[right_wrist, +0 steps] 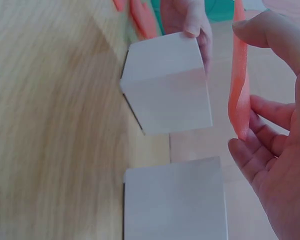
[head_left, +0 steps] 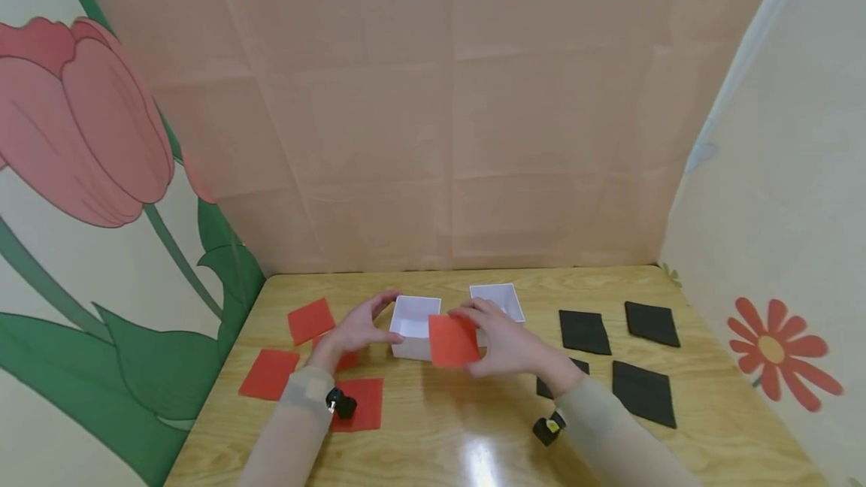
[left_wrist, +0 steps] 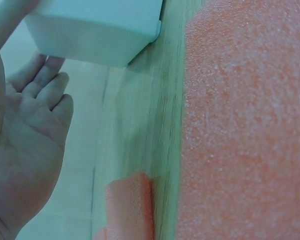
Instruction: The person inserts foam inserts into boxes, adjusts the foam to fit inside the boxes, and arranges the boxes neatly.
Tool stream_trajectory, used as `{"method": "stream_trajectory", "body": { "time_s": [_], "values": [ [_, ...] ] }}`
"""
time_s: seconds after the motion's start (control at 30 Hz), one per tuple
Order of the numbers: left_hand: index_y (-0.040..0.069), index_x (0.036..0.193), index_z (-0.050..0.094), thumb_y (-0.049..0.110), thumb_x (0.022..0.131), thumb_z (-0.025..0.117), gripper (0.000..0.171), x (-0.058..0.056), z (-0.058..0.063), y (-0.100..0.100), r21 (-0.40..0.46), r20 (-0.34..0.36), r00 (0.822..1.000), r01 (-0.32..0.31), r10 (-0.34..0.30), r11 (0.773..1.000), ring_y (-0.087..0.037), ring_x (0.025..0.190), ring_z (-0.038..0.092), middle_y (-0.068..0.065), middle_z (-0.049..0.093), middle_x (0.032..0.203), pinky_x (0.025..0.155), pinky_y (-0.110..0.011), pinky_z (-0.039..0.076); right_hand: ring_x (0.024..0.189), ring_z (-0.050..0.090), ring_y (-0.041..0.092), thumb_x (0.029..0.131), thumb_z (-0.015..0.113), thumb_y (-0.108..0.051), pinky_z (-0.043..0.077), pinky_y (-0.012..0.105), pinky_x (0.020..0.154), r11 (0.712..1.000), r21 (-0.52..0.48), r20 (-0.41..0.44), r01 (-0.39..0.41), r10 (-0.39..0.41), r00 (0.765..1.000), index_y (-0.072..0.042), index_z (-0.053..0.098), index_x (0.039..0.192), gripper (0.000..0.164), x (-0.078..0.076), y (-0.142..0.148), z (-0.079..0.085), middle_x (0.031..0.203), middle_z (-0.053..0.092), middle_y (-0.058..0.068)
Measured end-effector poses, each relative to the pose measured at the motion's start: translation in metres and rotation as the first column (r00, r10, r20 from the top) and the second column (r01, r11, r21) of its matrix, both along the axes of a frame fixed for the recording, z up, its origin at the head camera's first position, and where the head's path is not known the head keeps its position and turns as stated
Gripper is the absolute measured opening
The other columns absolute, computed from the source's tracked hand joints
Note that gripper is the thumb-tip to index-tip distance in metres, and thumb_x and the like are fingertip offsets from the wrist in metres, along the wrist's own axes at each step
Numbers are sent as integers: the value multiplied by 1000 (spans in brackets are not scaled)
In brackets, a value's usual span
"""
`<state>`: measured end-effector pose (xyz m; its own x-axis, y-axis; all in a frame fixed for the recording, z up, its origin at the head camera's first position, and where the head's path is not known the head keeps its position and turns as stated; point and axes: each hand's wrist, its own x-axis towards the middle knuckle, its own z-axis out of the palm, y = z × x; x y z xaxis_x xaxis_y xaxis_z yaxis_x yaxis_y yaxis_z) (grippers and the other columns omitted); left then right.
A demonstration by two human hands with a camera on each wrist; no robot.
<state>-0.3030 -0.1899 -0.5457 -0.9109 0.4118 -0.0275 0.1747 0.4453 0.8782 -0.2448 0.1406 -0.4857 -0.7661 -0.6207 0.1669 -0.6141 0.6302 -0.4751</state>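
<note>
My right hand (head_left: 502, 338) pinches a red foam sheet (head_left: 452, 341) between thumb and fingers, upright in front of the left white box (head_left: 410, 349). In the right wrist view this sheet (right_wrist: 239, 92) shows edge-on, slightly bent, beside the boxes and above their rims. My left hand (head_left: 361, 327) holds the left box at its left side, thumb at the near corner and fingertips at the far one. That box stands open at the top on the table. The left wrist view has the palm (left_wrist: 27, 127) beside the box wall (left_wrist: 85, 37).
A second open white box (head_left: 497, 297) stands just right and behind. Several red foam sheets (head_left: 269, 374) lie on the left of the wooden table (head_left: 433, 434), some under the left arm. Several black sheets (head_left: 643, 394) lie on the right. A draped wall backs the table.
</note>
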Motion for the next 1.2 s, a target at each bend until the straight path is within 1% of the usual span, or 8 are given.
{"method": "stream_trajectory", "body": {
  "time_s": [0.17,0.27,0.4,0.53,0.67,0.83,1.07,1.2],
  "values": [
    [21,153,37,30,75,88,94,2,-1,4,11,-3,1000,-4,4,1000,-25,148,26,5,36,157,116,-54,24,116,44,11,68,84,-44,50,33,84,1000,5,-31,7,-7,999,-22,50,144,86,-13,-12,3,135,46,-12],
    [24,153,37,36,74,89,95,2,0,4,11,-2,1000,-7,7,1000,-24,147,27,7,36,157,116,-54,25,116,45,12,68,83,-48,50,36,86,999,30,-36,16,-15,999,-21,49,145,88,-20,-22,6,136,47,-10],
    [31,152,37,49,70,88,98,3,-1,3,3,0,1000,-5,5,1000,-20,147,27,11,36,156,116,-51,26,120,45,16,69,80,-54,50,40,89,996,71,-20,45,-44,999,-21,48,147,91,-29,-35,6,142,45,-5],
    [30,153,36,56,67,87,103,1,-5,1,6,3,1000,5,-5,1000,-19,147,27,13,36,156,116,-50,27,121,46,18,70,79,-58,50,40,90,994,89,-24,66,-64,998,-21,48,147,91,-38,-46,2,144,45,-2],
    [29,153,36,56,67,87,104,-1,-7,0,13,-6,1000,19,-19,1000,-20,147,26,13,35,156,115,-51,27,117,48,17,70,79,-59,51,38,88,994,87,-39,65,-62,997,-19,49,146,91,-44,-53,-1,142,46,-1],
    [27,153,36,54,68,87,103,-2,-7,0,21,-8,1000,26,-26,999,-20,148,26,13,35,156,116,-52,25,115,47,16,70,79,-58,52,35,83,993,94,-30,75,-73,997,-18,49,146,91,-47,-59,-4,140,47,-2],
    [27,152,37,44,72,89,97,-3,-9,-2,43,-8,1000,29,-28,999,-22,148,26,10,36,156,116,-50,26,113,46,16,69,80,-57,52,34,79,990,95,-10,107,-107,994,-17,51,144,90,-51,-66,-5,138,48,-2],
    [28,152,37,48,71,88,97,-3,-9,-2,43,-22,999,34,-33,998,-21,147,27,11,37,155,116,-50,27,112,47,16,68,81,-56,52,33,79,988,94,-4,122,-122,992,-19,51,144,90,-53,-70,-5,139,48,-3]
  ]
}}
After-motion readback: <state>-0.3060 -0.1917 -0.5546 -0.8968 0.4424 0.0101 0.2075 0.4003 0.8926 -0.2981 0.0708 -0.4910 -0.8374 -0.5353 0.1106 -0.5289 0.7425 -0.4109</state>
